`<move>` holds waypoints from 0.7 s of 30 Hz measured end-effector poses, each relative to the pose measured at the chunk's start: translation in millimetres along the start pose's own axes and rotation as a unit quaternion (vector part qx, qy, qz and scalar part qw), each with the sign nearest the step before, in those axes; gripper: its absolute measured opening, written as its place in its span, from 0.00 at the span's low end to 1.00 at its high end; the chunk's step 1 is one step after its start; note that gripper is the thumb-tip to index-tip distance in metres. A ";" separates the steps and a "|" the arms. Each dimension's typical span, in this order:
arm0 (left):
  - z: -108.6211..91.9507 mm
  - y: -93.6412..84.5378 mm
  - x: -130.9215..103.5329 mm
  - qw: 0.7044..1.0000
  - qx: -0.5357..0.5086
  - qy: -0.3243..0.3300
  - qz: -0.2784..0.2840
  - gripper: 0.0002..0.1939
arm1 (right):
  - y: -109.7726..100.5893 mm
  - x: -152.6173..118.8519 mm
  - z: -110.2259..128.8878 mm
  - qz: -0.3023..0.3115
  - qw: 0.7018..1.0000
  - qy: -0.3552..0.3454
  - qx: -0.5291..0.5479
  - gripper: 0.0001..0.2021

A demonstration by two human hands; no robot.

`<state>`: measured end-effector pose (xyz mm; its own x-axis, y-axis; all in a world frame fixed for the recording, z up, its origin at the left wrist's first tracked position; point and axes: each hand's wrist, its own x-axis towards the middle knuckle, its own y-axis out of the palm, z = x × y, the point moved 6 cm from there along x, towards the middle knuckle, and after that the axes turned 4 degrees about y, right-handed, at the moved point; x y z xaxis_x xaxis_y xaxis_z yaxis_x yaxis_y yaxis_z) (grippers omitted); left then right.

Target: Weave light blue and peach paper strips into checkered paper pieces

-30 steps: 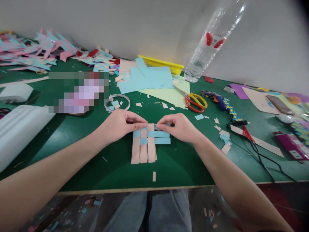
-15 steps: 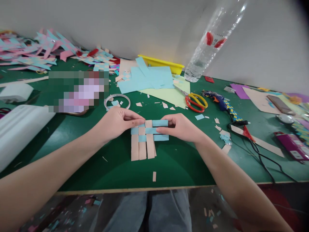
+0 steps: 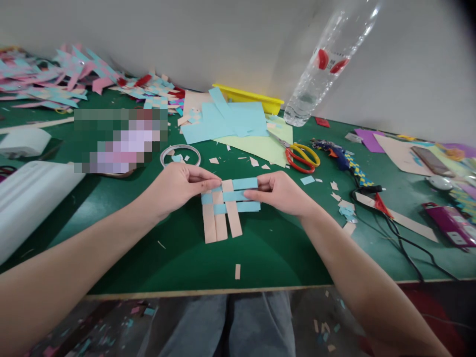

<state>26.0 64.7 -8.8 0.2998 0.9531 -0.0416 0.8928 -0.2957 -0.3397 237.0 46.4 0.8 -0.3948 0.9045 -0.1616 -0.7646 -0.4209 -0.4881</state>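
Between left hand and right hand, at the desk: a woven paper piece, peach strips crossing blue strips. Left grip clamped, thumb to fingers, on its far left corner; right grip closed over the blue ends. Nearer the body than both grips, the rightmost peach strip splays from its neighbours. My judgement: anchor that left corner, draw blue ends gently, snug each crossing square, avoid creasing.

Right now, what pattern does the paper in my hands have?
The woven paper has a light-blue and pale-peach check, clearest in the head view.
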 end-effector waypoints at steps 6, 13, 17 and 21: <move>0.1 -0.2 -1.1 1.000 -0.025 -0.013 -0.006 0.11 | -0.2 -0.5 -0.5 0.010 1.000 0.015 0.020 0.16; -0.4 8.2 -1.8 0.996 -0.064 -0.049 0.042 0.23 | 2.8 -1.8 1.2 0.009 0.998 0.020 0.059 0.15; 0.0 15.2 -4.4 0.986 -0.131 -0.083 0.067 0.25 | 1.9 -3.7 3.7 -0.002 0.998 0.010 0.062 0.15; -0.3 18.3 -6.1 0.975 -0.187 -0.106 0.059 0.22 | -3.5 -5.1 5.7 -0.034 0.997 0.004 0.069 0.15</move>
<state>40.6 53.4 -14.4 0.3676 0.8909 -0.2668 0.9281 -0.3698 0.0438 238.8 42.9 8.2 -0.3364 0.9314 -0.1390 -0.8523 -0.3639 -0.3756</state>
